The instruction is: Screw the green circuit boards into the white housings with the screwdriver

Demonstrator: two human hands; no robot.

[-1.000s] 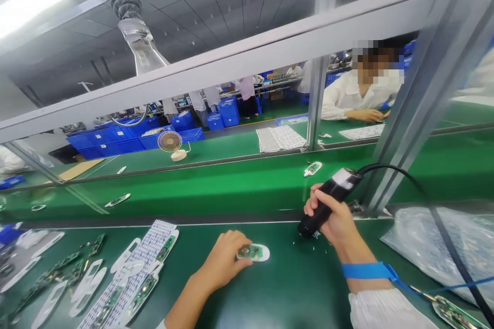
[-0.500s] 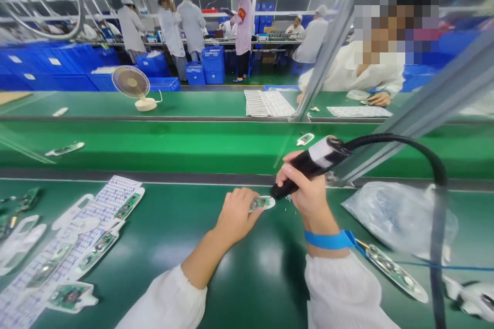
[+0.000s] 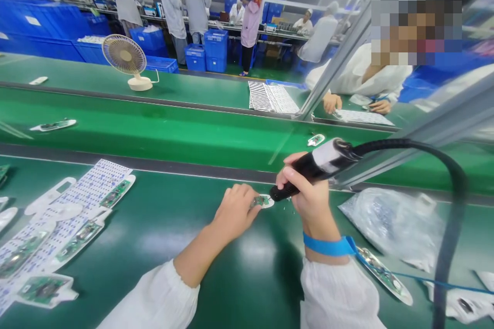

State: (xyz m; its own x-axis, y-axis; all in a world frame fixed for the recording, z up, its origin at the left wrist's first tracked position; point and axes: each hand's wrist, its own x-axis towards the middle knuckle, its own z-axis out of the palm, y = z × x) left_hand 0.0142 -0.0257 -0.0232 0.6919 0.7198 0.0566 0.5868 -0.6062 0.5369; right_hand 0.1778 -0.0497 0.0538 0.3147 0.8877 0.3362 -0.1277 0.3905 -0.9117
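Observation:
My left hand [image 3: 236, 211] is closed on a small white plastic housing [image 3: 267, 201] with a green circuit board in it, holding it against the green bench. Wrapped in my right hand [image 3: 309, 195] is a black electric screwdriver [image 3: 314, 167] with a pale band and a thick black cable. It tilts down to the left, and its tip is at the right part of the housing. Several tiny screws [image 3: 287, 205] lie beside the tip, partly hidden behind my right hand. A blue wrist strap [image 3: 328, 245] circles my right wrist.
Patterned sheets [image 3: 83, 200] with several housings and boards lie at left. At right are a clear plastic bag [image 3: 393, 226] and a long housing [image 3: 386, 275]. A green conveyor [image 3: 173, 139] carries more parts. Beyond stand a fan [image 3: 125, 59], a slanted metal post [image 3: 343, 51] and a co-worker [image 3: 358, 72].
The camera view has tilted and shifted a little. Both hands, the housing and the screwdriver stay nearly in place. Across the conveyor, the co-worker's other hand now shows at the sheet.

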